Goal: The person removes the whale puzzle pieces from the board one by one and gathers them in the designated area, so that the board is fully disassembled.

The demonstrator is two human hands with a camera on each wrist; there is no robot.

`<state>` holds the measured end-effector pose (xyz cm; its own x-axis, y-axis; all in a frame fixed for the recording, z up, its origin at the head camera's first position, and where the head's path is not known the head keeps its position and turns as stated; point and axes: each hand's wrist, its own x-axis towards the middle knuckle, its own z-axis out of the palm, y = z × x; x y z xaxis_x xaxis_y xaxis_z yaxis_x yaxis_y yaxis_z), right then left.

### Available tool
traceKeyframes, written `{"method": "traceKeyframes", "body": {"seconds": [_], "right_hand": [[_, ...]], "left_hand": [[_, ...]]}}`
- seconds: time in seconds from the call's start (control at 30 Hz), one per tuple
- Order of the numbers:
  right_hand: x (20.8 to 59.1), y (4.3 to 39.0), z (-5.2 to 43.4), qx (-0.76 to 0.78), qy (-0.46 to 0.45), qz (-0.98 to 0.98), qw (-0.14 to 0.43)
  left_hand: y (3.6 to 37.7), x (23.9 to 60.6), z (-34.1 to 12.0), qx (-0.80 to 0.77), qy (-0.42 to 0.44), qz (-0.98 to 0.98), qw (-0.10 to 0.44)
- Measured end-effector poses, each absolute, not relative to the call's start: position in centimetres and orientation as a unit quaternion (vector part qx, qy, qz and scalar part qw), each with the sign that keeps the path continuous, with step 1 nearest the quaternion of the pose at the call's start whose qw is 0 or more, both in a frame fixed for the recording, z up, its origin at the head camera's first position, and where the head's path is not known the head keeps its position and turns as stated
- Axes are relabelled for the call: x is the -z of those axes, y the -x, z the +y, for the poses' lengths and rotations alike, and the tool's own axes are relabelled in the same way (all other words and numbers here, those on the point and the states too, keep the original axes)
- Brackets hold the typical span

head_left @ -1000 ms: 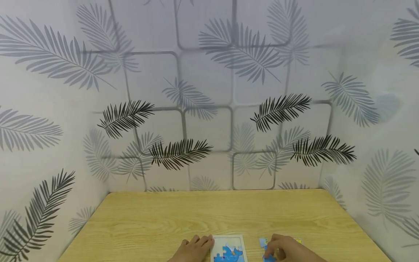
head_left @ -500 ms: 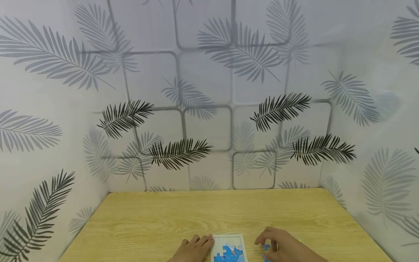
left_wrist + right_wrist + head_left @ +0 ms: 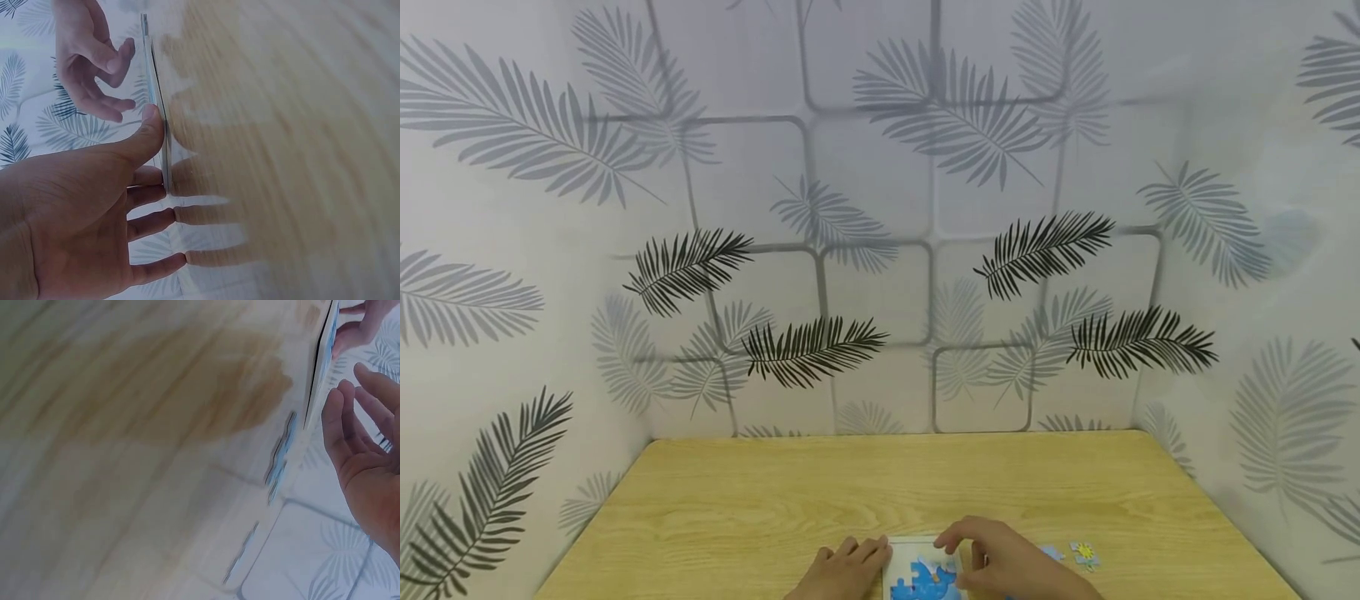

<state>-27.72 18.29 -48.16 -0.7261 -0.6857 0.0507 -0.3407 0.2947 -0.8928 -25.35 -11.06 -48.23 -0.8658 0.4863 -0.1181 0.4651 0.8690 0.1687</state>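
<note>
Cut off and covered — the puzzle board

The frame's bottom edge clipped it, the right hand hid its right side — wrist views were blurred.

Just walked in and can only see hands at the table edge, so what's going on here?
A person is working on a small jigsaw puzzle board at the near edge of a wooden table. The left hand rests flat beside the board's left edge, steadying it. The right hand is over the board's right side, fingers loosely curled; whether it holds a piece is not visible. A few loose pieces lie on the table to the right.
</note>
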Motion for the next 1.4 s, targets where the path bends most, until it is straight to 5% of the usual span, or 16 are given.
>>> {"method": "traceKeyframes", "body": {"seconds": [0.63, 1.4], "right_hand": [[48.7, 27.6, 13.5, 0.416, 0.274, 0.848, 0.181], [48.6, 28.1, 13.3, 0.38, 0.289, 0.864, 0.157]], "left_hand": [[24.9, 48.0, -11.5, -0.098, -0.244, 0.959, 0.104], [25.1, 48.1, -11.1, -0.085, -0.25, 0.96, 0.092]]}}
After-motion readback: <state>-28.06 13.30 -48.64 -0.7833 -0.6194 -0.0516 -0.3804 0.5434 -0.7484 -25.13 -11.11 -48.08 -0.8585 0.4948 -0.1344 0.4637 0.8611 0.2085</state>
